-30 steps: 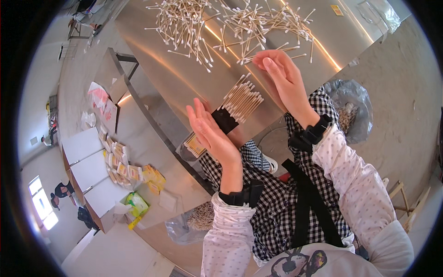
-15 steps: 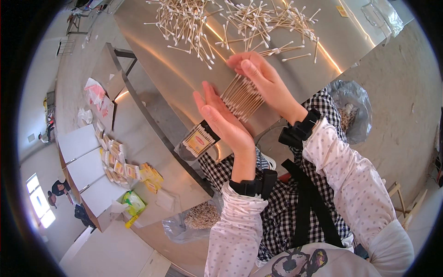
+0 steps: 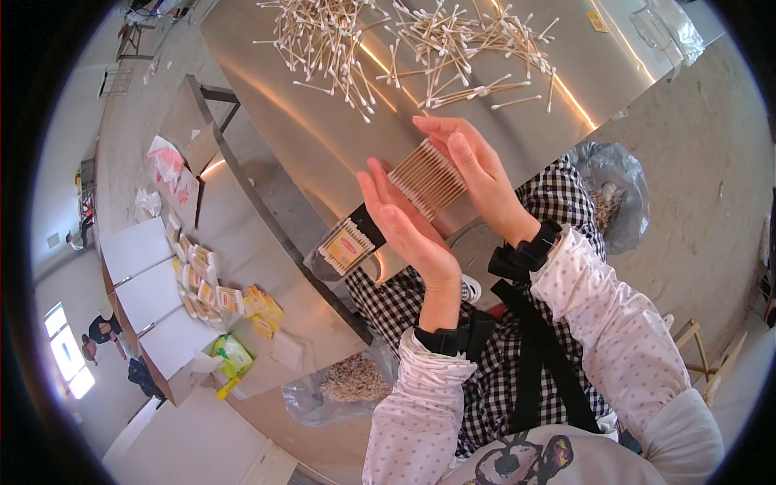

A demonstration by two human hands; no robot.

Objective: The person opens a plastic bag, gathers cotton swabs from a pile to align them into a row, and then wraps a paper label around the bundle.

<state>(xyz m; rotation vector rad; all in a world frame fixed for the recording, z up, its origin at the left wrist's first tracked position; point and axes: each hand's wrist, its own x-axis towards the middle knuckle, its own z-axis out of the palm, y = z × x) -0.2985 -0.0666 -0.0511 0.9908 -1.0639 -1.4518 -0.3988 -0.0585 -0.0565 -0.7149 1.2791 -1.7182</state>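
Observation:
A flat, even row of wooden cotton swabs [image 3: 428, 179] is pressed between my two palms above the near edge of the metal table [image 3: 299, 153]. My left hand [image 3: 412, 238] braces the swabs' tips on the left side, its fingers held long. On the opposite side, my right hand [image 3: 483, 178] presses the other tips, fingers straight and together. Close by my left wrist sits a clear pack of cotton swabs [image 3: 346, 246] with a yellow label, next to something black. Loose swabs [image 3: 449, 48] lie in messy heaps on the far part of the table.
To the left, a lower table carries several small swab packs [image 3: 206, 279], white box compartments [image 3: 174, 295] and a green packet [image 3: 234, 356]. Plastic bags of swabs stand below, one at lower left [image 3: 356, 380] and another at right [image 3: 618, 198].
The swabs between my palms have turned from a loose, uneven bunch into a flat, aligned row. Both hands have shifted slightly down and right, the right one drawing away from the loose heap.

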